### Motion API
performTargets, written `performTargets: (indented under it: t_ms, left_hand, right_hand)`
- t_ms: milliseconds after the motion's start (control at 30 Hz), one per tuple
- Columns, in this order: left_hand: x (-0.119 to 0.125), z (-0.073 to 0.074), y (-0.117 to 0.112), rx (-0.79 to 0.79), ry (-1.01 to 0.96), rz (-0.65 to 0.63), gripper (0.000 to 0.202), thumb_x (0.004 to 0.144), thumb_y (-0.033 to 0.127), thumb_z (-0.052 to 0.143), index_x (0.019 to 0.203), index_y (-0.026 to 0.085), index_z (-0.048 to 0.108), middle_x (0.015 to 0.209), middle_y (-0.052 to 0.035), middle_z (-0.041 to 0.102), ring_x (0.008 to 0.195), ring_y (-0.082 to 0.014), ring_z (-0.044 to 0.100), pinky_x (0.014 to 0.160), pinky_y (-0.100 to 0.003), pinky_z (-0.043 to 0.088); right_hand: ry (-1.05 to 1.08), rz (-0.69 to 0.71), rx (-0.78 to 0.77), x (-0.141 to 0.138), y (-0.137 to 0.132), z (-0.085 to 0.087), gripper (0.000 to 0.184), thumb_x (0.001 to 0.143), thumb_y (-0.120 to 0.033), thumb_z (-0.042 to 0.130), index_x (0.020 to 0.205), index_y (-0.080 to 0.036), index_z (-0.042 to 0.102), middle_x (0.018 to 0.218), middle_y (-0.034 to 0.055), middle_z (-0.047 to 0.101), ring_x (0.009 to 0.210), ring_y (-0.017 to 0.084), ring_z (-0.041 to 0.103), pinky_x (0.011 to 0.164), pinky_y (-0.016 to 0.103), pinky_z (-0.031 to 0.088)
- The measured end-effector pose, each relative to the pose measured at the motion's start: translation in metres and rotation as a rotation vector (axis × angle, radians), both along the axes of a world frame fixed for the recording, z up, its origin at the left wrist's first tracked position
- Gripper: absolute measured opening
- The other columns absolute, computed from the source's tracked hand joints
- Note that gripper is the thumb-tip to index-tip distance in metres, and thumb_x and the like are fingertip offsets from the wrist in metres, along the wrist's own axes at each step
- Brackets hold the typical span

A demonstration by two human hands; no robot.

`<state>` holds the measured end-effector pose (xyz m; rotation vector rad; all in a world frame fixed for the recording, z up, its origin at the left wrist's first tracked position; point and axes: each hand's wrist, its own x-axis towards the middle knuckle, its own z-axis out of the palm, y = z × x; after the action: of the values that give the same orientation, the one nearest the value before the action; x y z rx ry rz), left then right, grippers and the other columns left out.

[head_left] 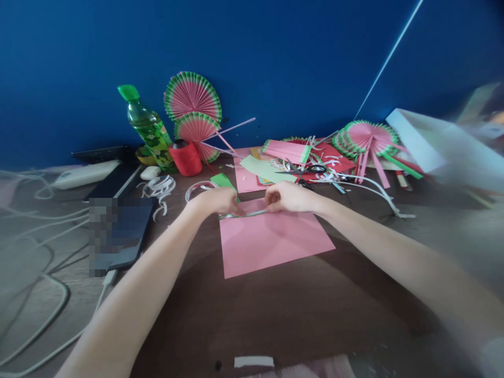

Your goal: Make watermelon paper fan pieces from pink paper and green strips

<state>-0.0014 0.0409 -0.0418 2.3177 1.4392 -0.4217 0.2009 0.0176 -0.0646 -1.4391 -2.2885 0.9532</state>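
A pink sheet of paper (271, 244) lies on the dark table, with a narrow white and green strip (255, 212) along its far edge. At the left part of that edge, my left hand (224, 200) is closed, its fingertips pressed on the strip. My right hand (289, 197) pinches the same edge farther right, thumb and forefinger together. Part of the far edge is hidden under the fingers. Just beyond my hands lie another pink sheet (246, 178), a pale green paper piece (268, 169) and black scissors (315, 169).
Pleated pink and green paper fans (192, 97) lean against the blue wall, near a green bottle (147, 128) and a red thread spool (186, 158). More fans (368, 139) and a white box (437, 142) stand right. A phone (129, 236) and cables lie left.
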Motion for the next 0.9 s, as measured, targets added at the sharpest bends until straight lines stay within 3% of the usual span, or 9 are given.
performTargets:
  t_ms: [900]
  left_hand:
    - [0.0017,-0.0014,0.0002,0.006,0.056,-0.008,0.043,0.067,0.057,0.053,0.065,0.015,0.059,0.057,-0.0017,0.052,0.051,-0.0128,0.044,0.05,-0.027,0.028]
  right_hand:
    - [-0.001,-0.011,0.012,0.0002,0.0001,-0.0013,0.006,0.062,-0.017,0.064,0.067,-0.016,0.062,0.063,-0.0007,0.063,0.059,0.012,0.056,0.056,0.023,0.039]
